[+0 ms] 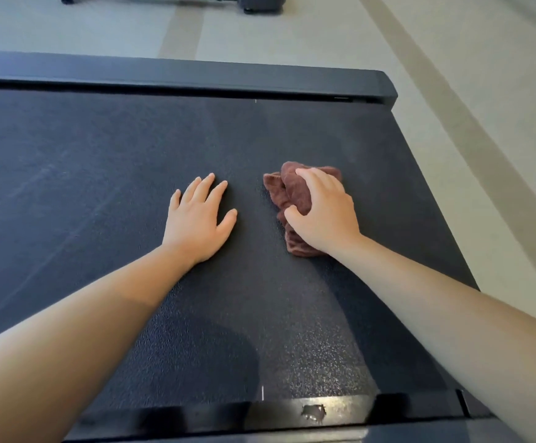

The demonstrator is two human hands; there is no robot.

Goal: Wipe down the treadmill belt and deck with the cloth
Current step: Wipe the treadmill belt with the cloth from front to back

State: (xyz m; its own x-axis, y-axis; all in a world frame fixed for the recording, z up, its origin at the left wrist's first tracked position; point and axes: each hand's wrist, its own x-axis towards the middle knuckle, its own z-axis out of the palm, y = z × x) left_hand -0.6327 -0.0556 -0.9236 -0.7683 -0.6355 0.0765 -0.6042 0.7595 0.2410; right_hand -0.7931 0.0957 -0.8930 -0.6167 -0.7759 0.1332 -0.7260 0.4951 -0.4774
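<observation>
The fingers (308, 178) of the right hand (325, 217) were curled over a bunched brown cloth (293, 195), the thumb digging into its near-left folds, while the fingers (209, 188) of the left hand (200, 220) lay straight and slightly spread, flat on the belt (100, 161) and holding nothing. Nearest the camera ran the glossy black near side rail (260, 410), which bore a scuffed, shiny patch (314, 413); both bare forearms crossed it and were cut off by the lower frame edges. Beyond it the dark textured belt filled most of the view, its long axis lying left to right, its left part cut off by the frame and its end showing at the right. The two hands sat near the middle of the belt's width, the left just beside the cloth but apart from it. The cloth lay on the belt right of centre, crumpled, with its longer run pointing away from the person, across the belt. Its right side was hidden under the palm, and the tips of the outer fingers could not be made out. Farther off ran the far side rail (196, 75), then pale floor (292, 36) with darker stripes, and at the top edge the cut-off base of another dark machine (261, 3), too little in view to identify.
</observation>
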